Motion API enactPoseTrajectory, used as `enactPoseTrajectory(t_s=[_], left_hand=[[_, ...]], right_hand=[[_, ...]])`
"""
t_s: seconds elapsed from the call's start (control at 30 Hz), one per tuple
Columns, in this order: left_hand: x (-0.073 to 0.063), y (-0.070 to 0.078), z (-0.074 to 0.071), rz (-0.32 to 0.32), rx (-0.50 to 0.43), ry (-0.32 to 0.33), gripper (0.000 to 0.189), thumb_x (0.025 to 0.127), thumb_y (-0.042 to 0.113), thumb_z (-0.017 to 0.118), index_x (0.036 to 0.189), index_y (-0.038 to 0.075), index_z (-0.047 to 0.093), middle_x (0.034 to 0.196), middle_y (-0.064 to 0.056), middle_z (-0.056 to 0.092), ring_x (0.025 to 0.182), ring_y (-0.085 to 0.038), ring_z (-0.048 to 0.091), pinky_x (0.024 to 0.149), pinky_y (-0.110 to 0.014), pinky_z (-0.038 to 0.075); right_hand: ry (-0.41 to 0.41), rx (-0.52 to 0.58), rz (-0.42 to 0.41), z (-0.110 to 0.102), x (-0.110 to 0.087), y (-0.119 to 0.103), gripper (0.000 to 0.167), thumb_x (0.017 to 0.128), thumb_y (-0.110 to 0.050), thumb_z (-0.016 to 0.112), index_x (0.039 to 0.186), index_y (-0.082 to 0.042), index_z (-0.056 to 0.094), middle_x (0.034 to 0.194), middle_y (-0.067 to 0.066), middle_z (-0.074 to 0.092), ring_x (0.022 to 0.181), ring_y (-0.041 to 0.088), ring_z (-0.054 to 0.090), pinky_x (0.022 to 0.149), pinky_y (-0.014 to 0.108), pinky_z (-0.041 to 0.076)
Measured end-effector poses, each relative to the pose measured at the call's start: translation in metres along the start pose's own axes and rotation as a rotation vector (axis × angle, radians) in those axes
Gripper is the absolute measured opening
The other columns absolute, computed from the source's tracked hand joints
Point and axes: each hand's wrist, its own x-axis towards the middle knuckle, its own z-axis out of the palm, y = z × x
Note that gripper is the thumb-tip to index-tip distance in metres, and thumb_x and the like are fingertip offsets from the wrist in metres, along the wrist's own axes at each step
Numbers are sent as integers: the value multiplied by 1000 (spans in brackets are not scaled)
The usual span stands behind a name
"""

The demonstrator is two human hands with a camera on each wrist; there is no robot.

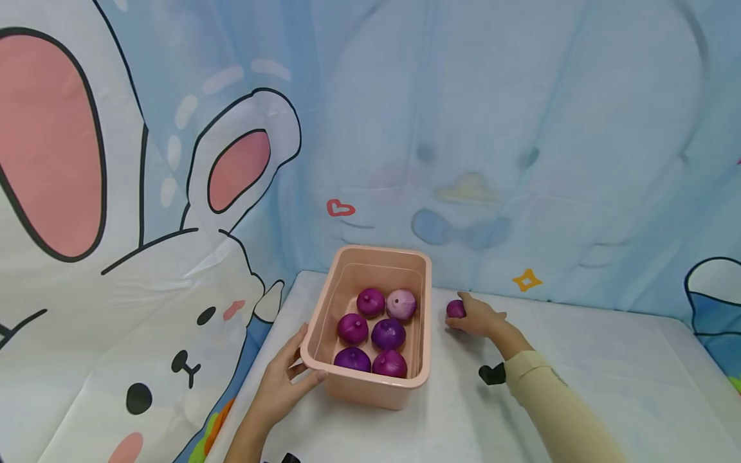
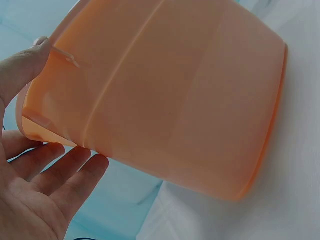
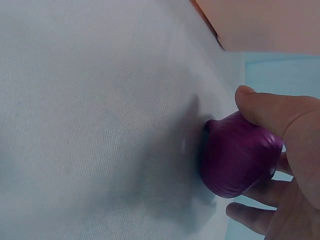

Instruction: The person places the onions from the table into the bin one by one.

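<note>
A pink plastic tub [image 1: 376, 389] holds several purple onions [image 1: 388, 334], one of them paler [image 1: 401, 304]. My left hand [image 1: 283, 382] grips the tub's near left corner by the rim, its thumb [image 2: 25, 67] on one side and its fingers [image 2: 75, 172] spread along the other. To the right of the tub, my right hand [image 1: 479, 316] holds another purple onion [image 3: 240, 155] close over the white tabletop, thumb on one side and fingers on the other. The onion's pointed tip faces the table in the right wrist view.
The white-covered table [image 1: 608, 366] meets a blue cartoon curtain [image 1: 521, 161] just behind the tub. A rabbit-printed curtain [image 1: 145, 321] runs along the left side. Beside the right wrist is a small black object [image 1: 492, 374].
</note>
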Motion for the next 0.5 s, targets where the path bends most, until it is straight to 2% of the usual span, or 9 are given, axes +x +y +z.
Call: enactPoseTrajectory(t_s=[0.13,0.23,0.3,0.4,0.5], left_hand=[[0,1,0,-2,-3,-1,93,86,21,89,163,21,36,162,-6,38,139,-31,50,101,-36,53],[-1,2,0,-2,-1,-3,93,86,21,89,163,20,36,162,-6,38,139,-31,50,101,-36,53],[-1,3,0,1,0,-3,93,86,21,89,163,20,36,163,-6,38,139,-32,50,101,-36,53],[0,2,0,12,5,-9,93,87,22,88,163,20,36,163,-6,38,139,-31,50,102,-36,53],[0,1,-1,27,11,-17,92,88,22,87,163,20,35,163,-6,37,139,-32,50,101,-37,53]], right_hand=[[13,15,1,1,0,1,97,93,-47,74,157,8,27,146,36,47,131,56,47,95,93,13],[47,38,-16,-3,-1,1,99,93,-50,73,158,8,25,144,37,48,128,55,50,95,93,18],[76,79,-39,-9,-2,0,101,94,-51,72,158,8,23,143,38,48,124,54,52,97,88,28],[129,163,-87,-21,-4,-2,102,96,-51,71,160,8,19,143,39,47,121,52,56,97,74,45],[179,245,-143,-37,-8,-6,102,97,-50,70,161,8,15,145,40,44,121,52,56,94,63,54]])
